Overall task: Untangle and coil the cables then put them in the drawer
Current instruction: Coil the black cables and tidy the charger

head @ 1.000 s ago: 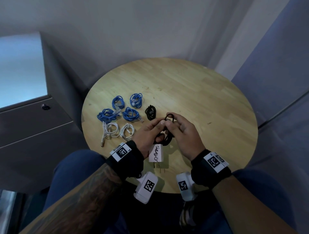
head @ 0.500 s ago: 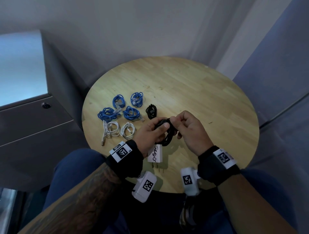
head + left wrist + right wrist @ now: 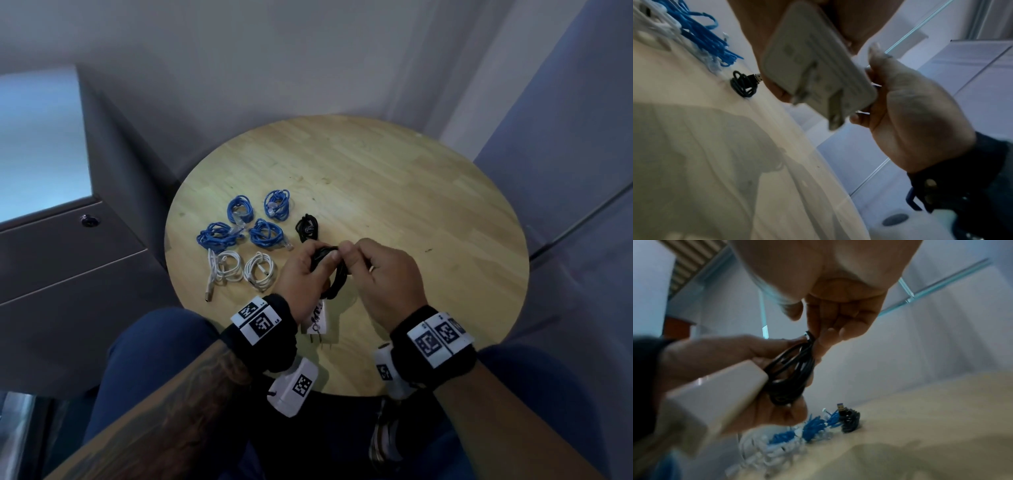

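right now your left hand (image 3: 303, 274) grips a bundle of looped black cable (image 3: 337, 277) above the round light-wood table (image 3: 428, 212), fingers curled round the loops, and a white rectangular wall charger with two metal prongs (image 3: 317, 320) hangs from that bundle just under your palm. your right hand (image 3: 383, 274) is pinching the top of the same black cable between thumb and forefinger; the right wrist view shows the pinch (image 3: 818, 344) right at the upper end of the loops (image 3: 791, 369), with the other fingers curled in. the left wrist view shows the charger (image 3: 818, 71) from below, prongs pointing toward the camera, with your right hand (image 3: 910, 113) beside it.

taking the table as your landmark: both hands and the held cable sit over its near-middle part, close to your lap. a small coiled black cable with a usb plug (image 3: 307, 226) lies on the table just beyond your left hand. four coiled blue cables (image 3: 255, 221) lie in a cluster on the table's left side, beyond the hands, and two coiled white cables (image 3: 241, 269) lie just nearer you than the blue ones, close to the left edge. a grey cabinet with drawer fronts and a small round lock (image 3: 89, 220) stands off the table's left edge.
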